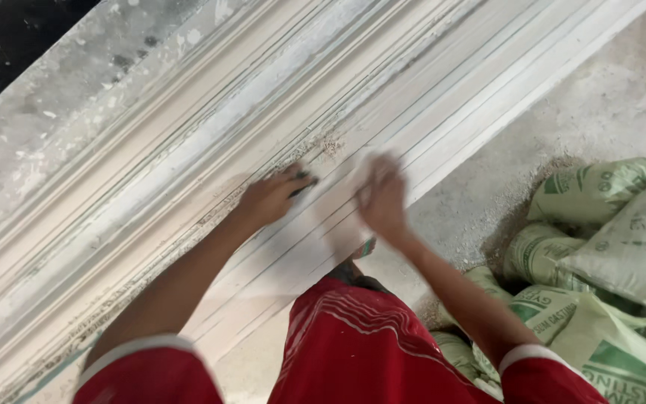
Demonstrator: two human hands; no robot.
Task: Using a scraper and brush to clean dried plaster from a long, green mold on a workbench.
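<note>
A long white plaster moulding (188,127) with ridges and grooves runs diagonally from lower left to upper right. My left hand (271,198) presses on its grooved face, fingers closed on a small dark object (306,182) that shows only at the fingertips. My right hand (383,200) lies flat on the moulding just to the right, blurred by motion, with fingers together and nothing visible in it. Crumbs of plaster (330,144) sit on the surface just above both hands.
Several green-and-white printed sacks (607,247) are piled on the dusty floor (607,97) at the right. My red clothing (353,344) fills the bottom middle. A dark area (9,45) lies beyond the moulding at top left.
</note>
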